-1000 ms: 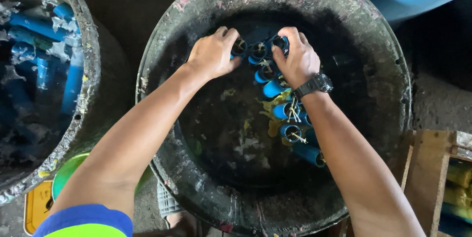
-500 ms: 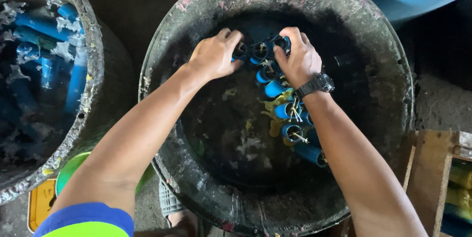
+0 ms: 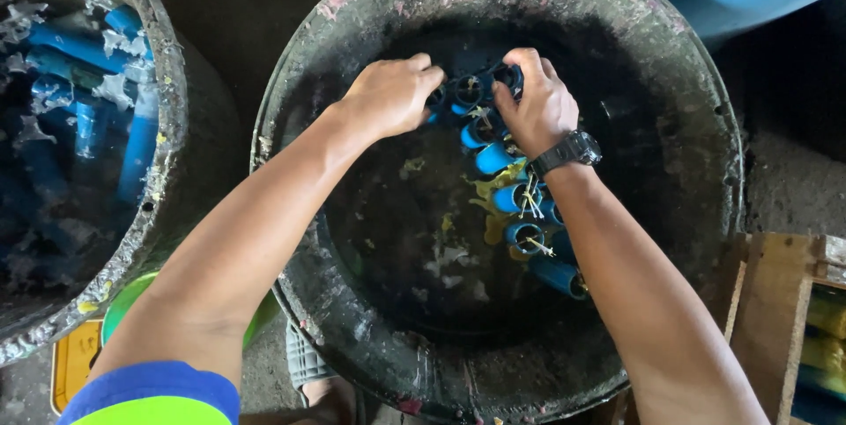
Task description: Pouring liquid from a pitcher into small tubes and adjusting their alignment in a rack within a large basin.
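Grimy round basin [image 3: 352, 319]: left hand [image 3: 388, 95] and right hand [image 3: 533, 108] apparently curl around blue tubes [image 3: 493, 156].

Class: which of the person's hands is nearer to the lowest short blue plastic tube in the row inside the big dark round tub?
Right. The right hand grips tubes at the row's top, directly above the lowest blue tube. The left hand is farther, up and to the left.

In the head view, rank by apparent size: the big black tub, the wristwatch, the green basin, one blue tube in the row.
1. Big black tub, largest by far.
2. Green basin, though mostly hidden under an arm.
3. Blue tube and wristwatch look alike; the watch sits nearer the camera, so unranked.
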